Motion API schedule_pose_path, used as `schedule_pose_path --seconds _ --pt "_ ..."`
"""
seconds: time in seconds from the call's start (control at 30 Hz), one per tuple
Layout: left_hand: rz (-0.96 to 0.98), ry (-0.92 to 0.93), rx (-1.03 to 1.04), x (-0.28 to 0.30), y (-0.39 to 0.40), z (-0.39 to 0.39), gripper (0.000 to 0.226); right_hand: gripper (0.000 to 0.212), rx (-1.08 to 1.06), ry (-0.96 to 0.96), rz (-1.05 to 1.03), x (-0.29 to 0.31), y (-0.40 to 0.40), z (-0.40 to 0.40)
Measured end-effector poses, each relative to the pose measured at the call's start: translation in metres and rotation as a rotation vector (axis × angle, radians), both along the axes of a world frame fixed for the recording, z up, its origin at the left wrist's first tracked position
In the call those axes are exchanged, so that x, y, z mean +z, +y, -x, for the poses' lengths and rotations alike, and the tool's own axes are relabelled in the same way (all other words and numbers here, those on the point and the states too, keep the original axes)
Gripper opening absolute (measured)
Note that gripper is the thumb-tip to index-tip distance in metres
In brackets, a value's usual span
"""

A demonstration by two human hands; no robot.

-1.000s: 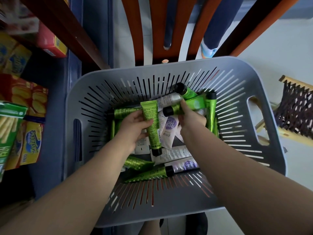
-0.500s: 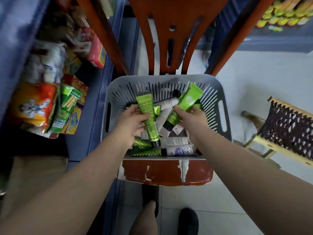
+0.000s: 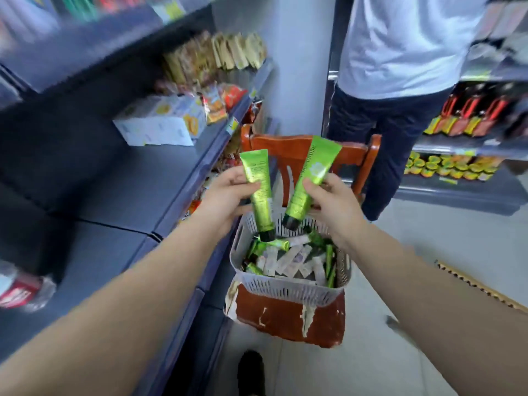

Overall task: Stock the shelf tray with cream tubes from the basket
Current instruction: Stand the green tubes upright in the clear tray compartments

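Left hand (image 3: pixel 225 192) grips one green tube (image 3: pixel 258 192), right hand (image 3: pixel 334 201) pinches another tube (image 3: pixel 310 181), both caps down over the basket (image 3: pixel 288 290), on what looks like a chair (image 3: pixel 288 324)

Left tube: a green cream tube (image 3: pixel 258 192) with a black cap, held above the basket in the left hand (image 3: pixel 225 195), cap down, crimped end up.
Right tube: a second green cream tube (image 3: pixel 310 181), black cap down, tilted so its crimped end leans right, held in the right hand (image 3: pixel 334 204).
Basket: a grey slotted plastic basket (image 3: pixel 288 292) on a worn red chair seat, below both raised tubes.
Contents: a loose heap of tubes (image 3: pixel 288 260), green and white, lying at mixed angles.
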State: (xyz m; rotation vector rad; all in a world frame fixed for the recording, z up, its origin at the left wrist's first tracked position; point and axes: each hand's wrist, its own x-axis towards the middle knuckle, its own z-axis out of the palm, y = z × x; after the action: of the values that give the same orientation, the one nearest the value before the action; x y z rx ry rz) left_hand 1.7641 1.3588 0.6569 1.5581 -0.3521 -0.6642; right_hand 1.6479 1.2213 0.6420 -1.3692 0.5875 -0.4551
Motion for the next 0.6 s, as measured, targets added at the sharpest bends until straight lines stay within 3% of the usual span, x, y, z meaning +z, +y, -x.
schedule_pose_path --seconds 0.1,0.33,0.6 --pt "0.074 -0.087 0.044 0.059 0.022 0.013 0.022 0.014 0.102 -0.078 0.099 0.059 0.019 0.0" --pt "0.116 -0.368 0.138 0.179 0.099 0.019 0.022 0.016 0.297 -0.288 0.116 0.169 0.079 -0.02" --pt "0.105 -0.596 0.314 0.289 0.228 0.028 0.015 0.019 0.569 -0.517 0.164 0.272 0.19 -0.057"
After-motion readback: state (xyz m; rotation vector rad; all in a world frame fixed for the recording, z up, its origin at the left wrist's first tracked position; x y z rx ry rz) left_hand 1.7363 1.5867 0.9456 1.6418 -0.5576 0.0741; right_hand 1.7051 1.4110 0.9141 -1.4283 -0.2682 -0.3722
